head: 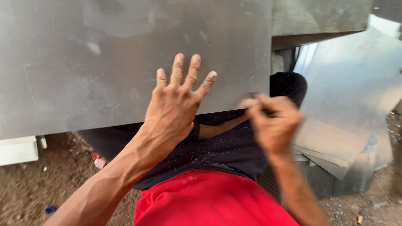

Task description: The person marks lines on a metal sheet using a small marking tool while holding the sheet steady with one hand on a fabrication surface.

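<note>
The left hand lies flat and open on a large grey metal sheet, fingers spread, palm pressing near the sheet's lower edge. The sheet stretches away above and to the left of this hand. The right hand is blurred; its fingers are curled closed at the sheet's lower right corner, pinching something small and dark that cannot be made out. Beyond the right hand, further to the right, a stack of thin metal sheets leans over the dirt ground. Below both hands are dark shorts and a red shirt.
</note>
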